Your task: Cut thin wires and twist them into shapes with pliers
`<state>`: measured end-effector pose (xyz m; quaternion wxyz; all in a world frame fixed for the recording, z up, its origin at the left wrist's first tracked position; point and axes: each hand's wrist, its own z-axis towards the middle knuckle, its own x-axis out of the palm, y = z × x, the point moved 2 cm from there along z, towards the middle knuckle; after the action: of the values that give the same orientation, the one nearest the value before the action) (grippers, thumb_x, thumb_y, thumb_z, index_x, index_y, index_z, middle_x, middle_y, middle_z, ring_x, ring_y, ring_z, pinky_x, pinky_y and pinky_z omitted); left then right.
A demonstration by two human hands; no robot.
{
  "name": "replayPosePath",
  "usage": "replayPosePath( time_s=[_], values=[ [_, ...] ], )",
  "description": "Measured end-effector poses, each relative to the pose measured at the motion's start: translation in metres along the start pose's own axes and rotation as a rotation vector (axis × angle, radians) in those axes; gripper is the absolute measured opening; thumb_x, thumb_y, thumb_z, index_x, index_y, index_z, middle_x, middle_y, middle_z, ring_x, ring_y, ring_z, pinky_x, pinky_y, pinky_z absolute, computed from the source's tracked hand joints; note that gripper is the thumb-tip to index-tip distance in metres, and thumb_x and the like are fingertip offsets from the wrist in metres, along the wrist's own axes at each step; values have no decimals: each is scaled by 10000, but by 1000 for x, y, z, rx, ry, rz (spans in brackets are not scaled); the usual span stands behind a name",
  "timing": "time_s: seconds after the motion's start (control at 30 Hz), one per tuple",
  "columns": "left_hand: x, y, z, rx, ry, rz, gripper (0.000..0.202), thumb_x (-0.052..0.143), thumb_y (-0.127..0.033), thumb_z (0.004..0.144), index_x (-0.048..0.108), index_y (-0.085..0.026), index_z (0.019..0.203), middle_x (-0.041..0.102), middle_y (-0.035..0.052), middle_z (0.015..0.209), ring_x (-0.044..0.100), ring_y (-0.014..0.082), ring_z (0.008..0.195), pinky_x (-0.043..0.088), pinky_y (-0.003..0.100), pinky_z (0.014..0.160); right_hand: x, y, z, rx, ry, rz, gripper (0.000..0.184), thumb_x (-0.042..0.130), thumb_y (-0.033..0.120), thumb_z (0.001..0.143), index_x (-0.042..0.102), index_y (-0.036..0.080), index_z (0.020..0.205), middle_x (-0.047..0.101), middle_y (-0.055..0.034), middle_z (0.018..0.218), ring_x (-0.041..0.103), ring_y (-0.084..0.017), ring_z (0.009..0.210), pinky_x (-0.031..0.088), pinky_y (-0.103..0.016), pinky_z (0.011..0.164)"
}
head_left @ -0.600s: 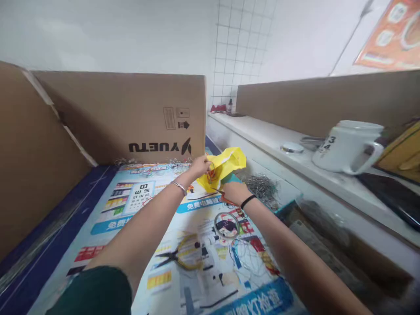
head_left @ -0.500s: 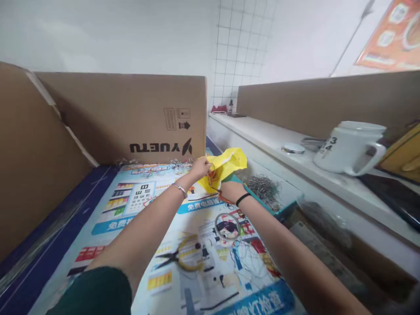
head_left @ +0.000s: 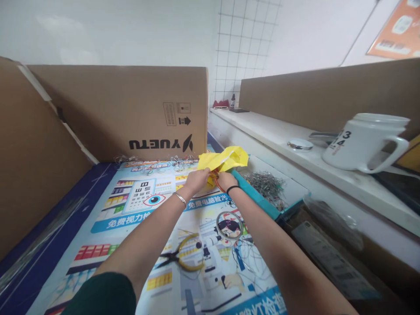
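Yellow plastic bag: left hand pinched closed on its lower edge; right hand curled closed alongside, contents unclear; pliers near.

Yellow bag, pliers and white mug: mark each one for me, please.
yellow bag (head_left: 226, 158), head view, on its crumpled upper panel.
pliers (head_left: 177, 257), head view, on the joint where the yellow handles meet the dark nose.
white mug (head_left: 361, 144), head view, on its side wall.
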<state>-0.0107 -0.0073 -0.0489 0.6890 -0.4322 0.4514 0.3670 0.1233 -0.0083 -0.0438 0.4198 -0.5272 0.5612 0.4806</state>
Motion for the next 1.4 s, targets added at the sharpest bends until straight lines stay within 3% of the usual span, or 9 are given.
replayPosePath(
  time_s=[0.17, 0.33, 0.53, 0.67, 0.8, 0.9, 1.07, 1.2, 1.4],
  values=[
    [15, -6, 0, 63, 115, 49, 131, 531, -221, 840, 611, -150, 915, 669, 130, 933, 612, 243, 958, 438, 360, 847, -3, -6, -21, 4, -57, -9, 276, 469, 304, 896, 593, 123, 1065, 609, -138, 1062, 589, -221, 973, 474, -342, 799],
    [26, -1, 17, -113, 102, 65, 257, 496, -314, 881, 590, -125, 1029, 627, 108, 1036, 588, 216, 981, 445, 426, 871, -5, -11, -49, -18, -92, -69, 268, 457, 208, 832, 644, 131, 1008, 648, -174, 1018, 609, -268, 970, 467, -353, 762],
    [36, 21, 25, -303, 141, -30, 262, 501, -341, 879, 591, -142, 1023, 618, 74, 1029, 597, 177, 909, 491, 386, 804, -6, -19, -63, -53, -82, -96, 245, 526, 225, 771, 672, 139, 948, 669, -178, 961, 621, -287, 939, 467, -359, 739],
    [42, 33, 29, -310, 152, -149, 260, 501, -324, 880, 574, -144, 1052, 603, 70, 1040, 592, 172, 896, 501, 373, 782, -7, -13, -59, -68, -106, -61, 284, 523, 351, 794, 657, 139, 925, 670, -167, 948, 628, -272, 920, 468, -321, 719],
    [48, 39, 31, -318, 159, -253, 267, 508, -319, 877, 566, -140, 1066, 596, 72, 1052, 590, 176, 899, 502, 376, 780, -6, 0, -46, -60, -151, -17, 417, 515, 421, 808, 567, 105, 1076, 652, -183, 996, 622, -270, 936, 462, -323, 736],
    [50, 42, 30, -340, 168, -323, 273, 509, -318, 876, 561, -144, 1080, 587, 75, 1074, 586, 180, 913, 502, 378, 783, -5, 4, -30, -72, -133, 12, 442, 555, 413, 798, 532, 105, 1114, 644, -172, 1026, 614, -259, 956, 460, -308, 742],
    [53, 45, 27, -396, 210, -425, 289, 512, -322, 874, 551, -141, 1097, 581, 78, 1081, 586, 183, 910, 507, 376, 771, 0, -2, -9, -98, -44, 18, 304, 596, 326, 820, 572, 143, 1061, 620, -92, 1042, 597, -203, 938, 481, -306, 766],
    [52, 43, 23, -437, 250, -490, 287, 515, -320, 873, 549, -132, 1088, 594, 71, 1030, 596, 166, 855, 517, 354, 728, 6, -2, -9, -64, -36, -18, 325, 521, 326, 883, 517, 155, 1159, 543, -81, 1151, 567, -193, 965, 490, -400, 807],
    [42, 39, 12, -458, 260, -555, 312, 489, -351, 884, 529, -133, 1104, 611, 36, 858, 582, 109, 640, 504, 265, 568, 14, 12, -15, 4, -39, -95, 332, 529, 325, 878, 519, 145, 1157, 545, -88, 1149, 567, -196, 966, 489, -397, 808]
  ],
)
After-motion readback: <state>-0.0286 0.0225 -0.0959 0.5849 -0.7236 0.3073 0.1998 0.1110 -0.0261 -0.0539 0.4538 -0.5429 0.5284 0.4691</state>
